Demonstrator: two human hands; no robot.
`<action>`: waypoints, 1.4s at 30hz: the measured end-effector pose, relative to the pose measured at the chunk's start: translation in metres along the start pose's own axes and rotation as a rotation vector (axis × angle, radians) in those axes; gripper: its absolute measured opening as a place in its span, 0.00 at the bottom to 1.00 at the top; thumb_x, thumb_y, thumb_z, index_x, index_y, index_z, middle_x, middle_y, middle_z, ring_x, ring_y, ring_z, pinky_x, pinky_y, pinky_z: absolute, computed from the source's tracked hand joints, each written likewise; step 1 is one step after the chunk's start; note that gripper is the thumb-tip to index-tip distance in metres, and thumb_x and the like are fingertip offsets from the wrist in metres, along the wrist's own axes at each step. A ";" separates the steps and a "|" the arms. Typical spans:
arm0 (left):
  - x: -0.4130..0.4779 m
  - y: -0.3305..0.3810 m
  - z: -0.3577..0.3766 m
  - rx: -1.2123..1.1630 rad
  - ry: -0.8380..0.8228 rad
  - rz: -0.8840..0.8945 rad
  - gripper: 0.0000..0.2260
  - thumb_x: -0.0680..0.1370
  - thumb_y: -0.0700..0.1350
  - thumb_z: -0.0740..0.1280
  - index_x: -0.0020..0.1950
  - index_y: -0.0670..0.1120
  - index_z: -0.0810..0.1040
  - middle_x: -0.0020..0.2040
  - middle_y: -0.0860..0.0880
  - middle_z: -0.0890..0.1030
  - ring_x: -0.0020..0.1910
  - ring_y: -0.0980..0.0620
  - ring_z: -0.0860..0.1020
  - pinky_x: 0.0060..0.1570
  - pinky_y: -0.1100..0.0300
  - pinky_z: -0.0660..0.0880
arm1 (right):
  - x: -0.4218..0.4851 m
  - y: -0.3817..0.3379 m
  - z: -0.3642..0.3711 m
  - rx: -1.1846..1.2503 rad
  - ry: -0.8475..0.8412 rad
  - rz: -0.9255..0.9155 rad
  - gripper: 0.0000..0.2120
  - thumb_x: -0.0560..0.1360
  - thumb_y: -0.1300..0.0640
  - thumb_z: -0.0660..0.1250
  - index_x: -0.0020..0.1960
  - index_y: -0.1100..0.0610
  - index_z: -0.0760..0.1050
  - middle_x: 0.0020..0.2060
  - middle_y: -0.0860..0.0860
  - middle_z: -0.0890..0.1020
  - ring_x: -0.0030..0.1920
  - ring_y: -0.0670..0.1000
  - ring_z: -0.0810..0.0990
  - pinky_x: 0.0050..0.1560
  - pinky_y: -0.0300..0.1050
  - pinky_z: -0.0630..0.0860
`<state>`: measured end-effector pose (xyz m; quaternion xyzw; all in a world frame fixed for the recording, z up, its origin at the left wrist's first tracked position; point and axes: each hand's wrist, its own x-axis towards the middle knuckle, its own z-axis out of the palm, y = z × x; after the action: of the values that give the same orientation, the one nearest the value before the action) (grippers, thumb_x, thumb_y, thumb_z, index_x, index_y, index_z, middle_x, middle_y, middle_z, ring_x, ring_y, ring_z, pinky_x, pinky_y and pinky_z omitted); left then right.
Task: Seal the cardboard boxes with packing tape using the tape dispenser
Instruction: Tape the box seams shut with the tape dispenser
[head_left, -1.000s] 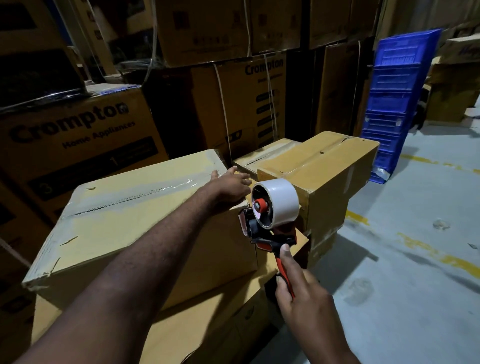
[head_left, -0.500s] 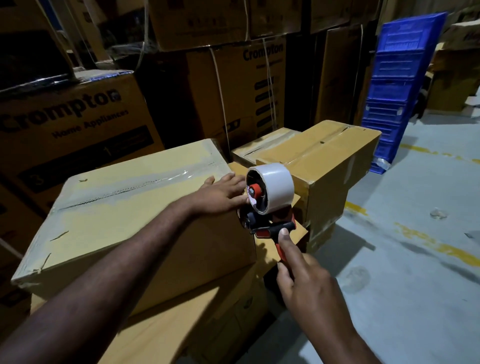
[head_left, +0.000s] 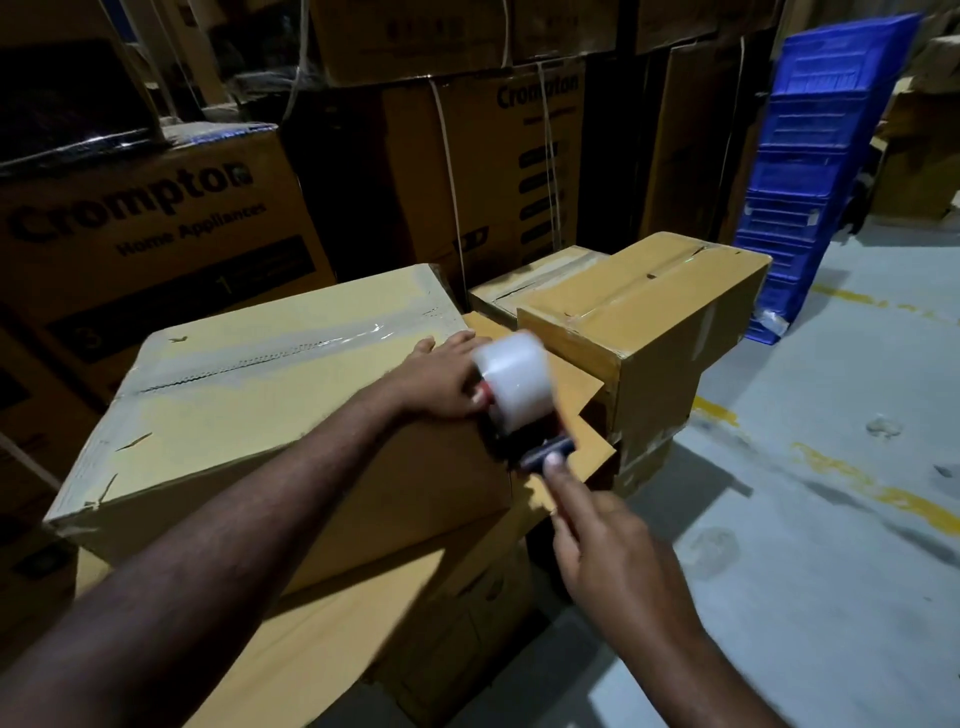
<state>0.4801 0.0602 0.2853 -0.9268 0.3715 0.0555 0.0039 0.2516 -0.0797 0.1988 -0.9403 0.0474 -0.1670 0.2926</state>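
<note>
- Left hand (head_left: 441, 382): bare.
- Left forearm (head_left: 234, 519): bare along its whole visible length.
- Right hand (head_left: 618, 561): bare.
- Right forearm (head_left: 727, 670): bare to the frame edge.
- Right index fingernail (head_left: 554, 459): short, pale, blurred.

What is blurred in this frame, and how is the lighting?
Head view: tape dispenser and the right hand gripping it are motion-smeared; left hand and the cardboard box under it are sharp; lighting dim, Crompton cartons behind shadowed.
</note>
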 end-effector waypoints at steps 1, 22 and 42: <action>-0.001 -0.002 0.003 0.044 0.023 0.017 0.32 0.79 0.56 0.67 0.80 0.51 0.60 0.81 0.52 0.58 0.81 0.51 0.50 0.77 0.40 0.50 | -0.003 -0.001 0.006 0.039 -0.042 0.027 0.31 0.81 0.48 0.61 0.78 0.37 0.50 0.54 0.48 0.79 0.48 0.49 0.78 0.41 0.40 0.69; -0.022 -0.011 0.013 0.148 0.232 -0.078 0.23 0.79 0.66 0.61 0.71 0.57 0.69 0.76 0.58 0.66 0.79 0.56 0.57 0.71 0.42 0.61 | 0.053 0.029 0.003 0.679 0.042 0.419 0.27 0.79 0.59 0.68 0.74 0.44 0.66 0.41 0.56 0.82 0.30 0.53 0.81 0.30 0.47 0.80; -0.028 -0.063 0.004 0.000 0.176 -0.149 0.22 0.82 0.64 0.55 0.71 0.57 0.71 0.75 0.60 0.68 0.79 0.56 0.56 0.74 0.40 0.56 | 0.201 0.020 0.107 1.515 -0.131 0.653 0.16 0.77 0.67 0.67 0.63 0.59 0.71 0.37 0.61 0.78 0.33 0.54 0.77 0.28 0.44 0.78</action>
<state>0.5032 0.1257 0.2822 -0.9530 0.3007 -0.0265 -0.0245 0.4776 -0.0767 0.1624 -0.4354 0.1755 -0.0054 0.8830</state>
